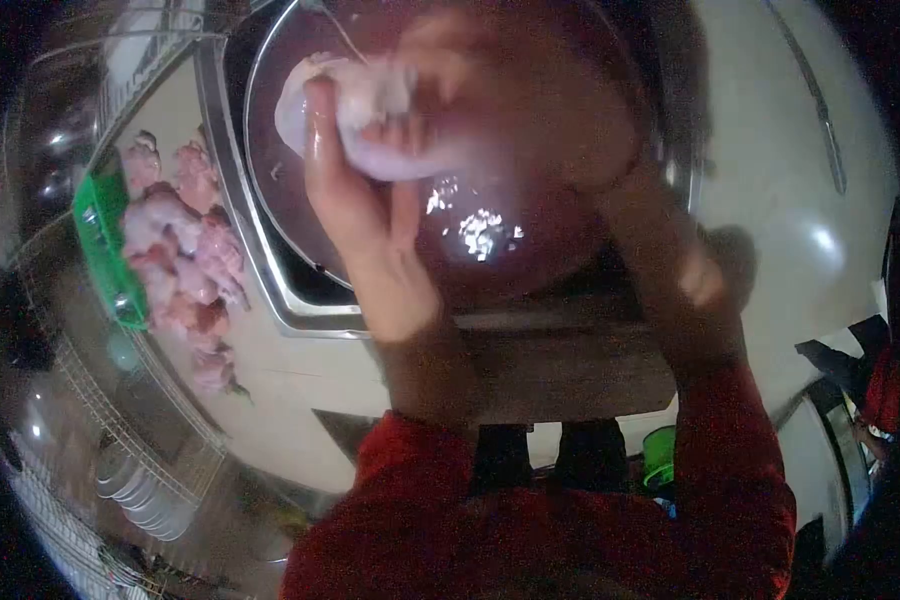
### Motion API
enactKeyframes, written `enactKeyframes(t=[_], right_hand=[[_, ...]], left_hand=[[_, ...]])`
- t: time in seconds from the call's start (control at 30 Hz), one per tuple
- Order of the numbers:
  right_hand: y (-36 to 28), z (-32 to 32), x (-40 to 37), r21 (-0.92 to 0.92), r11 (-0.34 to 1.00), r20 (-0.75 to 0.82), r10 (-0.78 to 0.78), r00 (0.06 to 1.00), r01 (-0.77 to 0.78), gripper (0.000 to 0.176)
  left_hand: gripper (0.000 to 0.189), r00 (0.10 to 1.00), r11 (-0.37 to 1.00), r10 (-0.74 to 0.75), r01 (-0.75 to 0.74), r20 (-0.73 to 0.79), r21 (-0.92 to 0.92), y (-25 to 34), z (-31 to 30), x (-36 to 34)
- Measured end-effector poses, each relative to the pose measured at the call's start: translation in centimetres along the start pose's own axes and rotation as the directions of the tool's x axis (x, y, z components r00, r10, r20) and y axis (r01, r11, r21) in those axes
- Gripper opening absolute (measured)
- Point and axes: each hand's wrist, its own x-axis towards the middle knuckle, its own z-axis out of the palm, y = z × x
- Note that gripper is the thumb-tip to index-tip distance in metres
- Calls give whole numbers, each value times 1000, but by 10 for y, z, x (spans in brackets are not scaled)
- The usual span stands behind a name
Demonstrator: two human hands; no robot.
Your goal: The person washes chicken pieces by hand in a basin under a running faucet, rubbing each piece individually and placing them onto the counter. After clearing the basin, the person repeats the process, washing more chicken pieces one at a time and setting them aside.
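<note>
My left hand is closed round a pale raw chicken piece, its thumb lying along the near side. The piece is over a large round basin of reddish water, which sits in a metal-rimmed sink. My right hand is at the far side of the chicken, smeared by motion. Its fingers seem to touch the meat, but their shape is lost in the blur. Bright reflections show on the water below both hands.
Several raw chicken pieces lie on the counter left of the sink, against a green object. A long thin utensil lies on the right counter. Wire racks with stacked dishes stand at left. A green bucket is below.
</note>
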Motion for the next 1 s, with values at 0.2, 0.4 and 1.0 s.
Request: enactKeyframes(t=[0.2,0.4,1.0], right_hand=[[-14,-8,2,722,147,415,690,593,-676,29],[-17,-21,20,662,180,356,778,517,-727,24],[4,12,2,571,700,14,513,858,-428,14]], left_hand=[[30,991,996,-39,49,124,-80,-1,0,0],[35,990,998,-26,33,138,-50,-5,-8,6],[27,990,991,120,-124,74,56,-4,-8,13]])
